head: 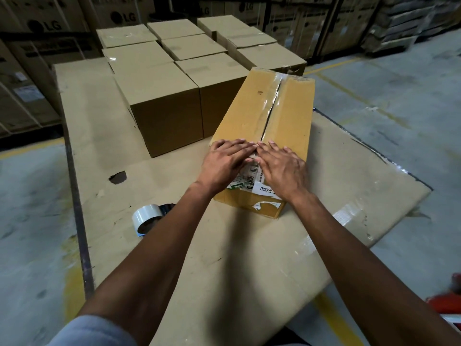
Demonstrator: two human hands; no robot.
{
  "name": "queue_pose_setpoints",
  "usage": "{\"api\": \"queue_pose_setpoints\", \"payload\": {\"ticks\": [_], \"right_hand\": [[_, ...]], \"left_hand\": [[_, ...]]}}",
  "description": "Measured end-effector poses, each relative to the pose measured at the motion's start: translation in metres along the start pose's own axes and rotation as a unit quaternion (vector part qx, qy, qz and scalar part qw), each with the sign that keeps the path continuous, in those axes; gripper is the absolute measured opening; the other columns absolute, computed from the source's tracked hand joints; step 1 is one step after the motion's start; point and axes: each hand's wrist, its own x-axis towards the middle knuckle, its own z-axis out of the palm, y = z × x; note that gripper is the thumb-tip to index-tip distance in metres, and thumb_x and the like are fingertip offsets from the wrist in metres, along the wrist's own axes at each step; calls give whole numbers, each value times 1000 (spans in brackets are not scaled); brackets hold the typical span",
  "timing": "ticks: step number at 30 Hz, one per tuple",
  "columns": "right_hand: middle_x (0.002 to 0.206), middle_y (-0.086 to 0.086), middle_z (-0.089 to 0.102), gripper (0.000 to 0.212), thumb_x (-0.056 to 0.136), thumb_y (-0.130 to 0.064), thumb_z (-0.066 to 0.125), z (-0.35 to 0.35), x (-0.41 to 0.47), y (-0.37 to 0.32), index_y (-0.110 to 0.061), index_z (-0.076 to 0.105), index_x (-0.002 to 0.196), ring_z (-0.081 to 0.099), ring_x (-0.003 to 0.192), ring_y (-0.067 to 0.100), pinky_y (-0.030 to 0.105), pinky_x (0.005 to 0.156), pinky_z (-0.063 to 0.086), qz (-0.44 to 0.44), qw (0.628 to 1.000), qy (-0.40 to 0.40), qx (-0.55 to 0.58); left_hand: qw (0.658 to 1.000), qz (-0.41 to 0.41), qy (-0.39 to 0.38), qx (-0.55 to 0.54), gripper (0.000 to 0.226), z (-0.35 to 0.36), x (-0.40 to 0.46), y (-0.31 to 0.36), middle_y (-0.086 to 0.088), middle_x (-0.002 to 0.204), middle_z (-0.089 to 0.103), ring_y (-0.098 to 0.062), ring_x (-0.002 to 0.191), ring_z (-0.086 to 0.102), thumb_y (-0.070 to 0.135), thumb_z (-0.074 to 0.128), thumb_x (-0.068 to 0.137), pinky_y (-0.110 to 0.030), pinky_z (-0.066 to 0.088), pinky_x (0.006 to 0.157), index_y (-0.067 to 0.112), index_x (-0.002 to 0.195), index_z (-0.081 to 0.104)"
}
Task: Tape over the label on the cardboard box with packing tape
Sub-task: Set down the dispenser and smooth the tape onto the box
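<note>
A long yellowish cardboard box lies on a flat cardboard sheet, its top seam covered with clear tape. Near its close end is a white and green printed label, mostly hidden under my hands. My left hand and my right hand lie flat on the box top over the label, fingers spread, fingertips meeting at the seam. Neither hand holds anything. A roll of clear packing tape lies on the sheet to the left of my left forearm.
Several sealed brown boxes stand in rows behind and left of the long box. The flat cardboard sheet covers the concrete floor. Large stacked cartons line the back. A red object shows at the right edge.
</note>
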Motion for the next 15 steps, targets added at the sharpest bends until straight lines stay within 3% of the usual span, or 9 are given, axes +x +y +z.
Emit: {"api": "queue_pose_setpoints", "payload": {"ticks": [6, 11, 13, 15], "right_hand": [[159, -3, 51, 56, 109, -52, 37, 11, -2, 8, -22, 49, 156, 48, 148, 16, 43, 121, 40, -25, 998, 44, -24], [166, 0, 42, 78, 98, -60, 55, 12, -6, 11, -20, 37, 162, 43, 151, 19, 44, 123, 37, -55, 995, 25, -73], [166, 0, 41, 77, 100, -61, 52, 11, -6, 11, -20, 36, 162, 42, 152, 19, 44, 124, 36, -55, 996, 28, -70], [165, -2, 43, 65, 107, -58, 32, 9, -6, 9, -23, 38, 162, 41, 152, 16, 43, 125, 33, -42, 998, 26, -40]], "left_hand": [[999, 44, 6, 21, 57, 2, -5, -9, 2, 161, 57, -23, 151, 50, 43, 58, 107, -45, 35, 112, 21, 159, 53], [997, 69, -17, 42, 75, 0, -10, -13, -1, 169, 46, -25, 155, 43, 45, 65, 100, -47, 31, 116, 19, 166, 42], [998, 59, -20, 34, 70, -1, -8, -13, 0, 168, 47, -24, 155, 43, 52, 60, 106, -47, 32, 117, 21, 166, 42], [999, 35, -15, 24, 59, 1, -7, -9, 3, 166, 50, -21, 154, 44, 53, 48, 113, -46, 32, 117, 25, 164, 45]]}}
